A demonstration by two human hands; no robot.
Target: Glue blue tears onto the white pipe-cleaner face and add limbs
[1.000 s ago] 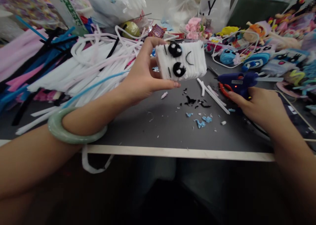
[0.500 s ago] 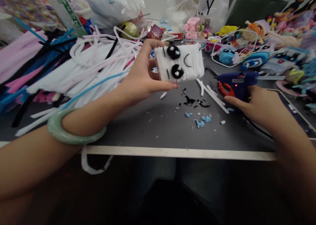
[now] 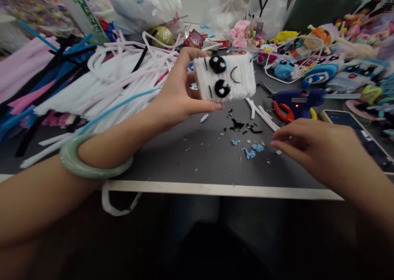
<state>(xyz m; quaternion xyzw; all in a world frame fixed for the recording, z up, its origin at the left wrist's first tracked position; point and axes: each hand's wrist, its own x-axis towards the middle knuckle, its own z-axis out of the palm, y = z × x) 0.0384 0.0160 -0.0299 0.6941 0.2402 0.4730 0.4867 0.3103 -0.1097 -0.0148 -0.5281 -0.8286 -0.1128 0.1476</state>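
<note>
My left hand (image 3: 180,89) is closed round one end of a white block with a face (image 3: 243,81), built from rows of white pipe cleaners. The face has two round black eyes, short brow lines and a curved mouth, and it lies sideways toward me. My right hand (image 3: 314,149) hovers low over the table with nothing visible in it, thumb and fingers slightly apart. Just beyond it rests a blue glue gun (image 3: 298,99) with a red light and a glue stick at its rear. A red handle loop (image 3: 282,111) shows beside the gun.
White pipe cleaner pieces (image 3: 261,115), black scraps (image 3: 237,124) and blue fluff (image 3: 254,150) lie before me. A pile of pipe cleaners (image 3: 76,87) covers the left. A phone (image 3: 353,124) lies right; finished dolls (image 3: 320,73) crowd the back right.
My right hand has let go of the glue gun and drawn back toward me and slightly left, uncovering the phone. My left hand and the white block have barely moved.
</note>
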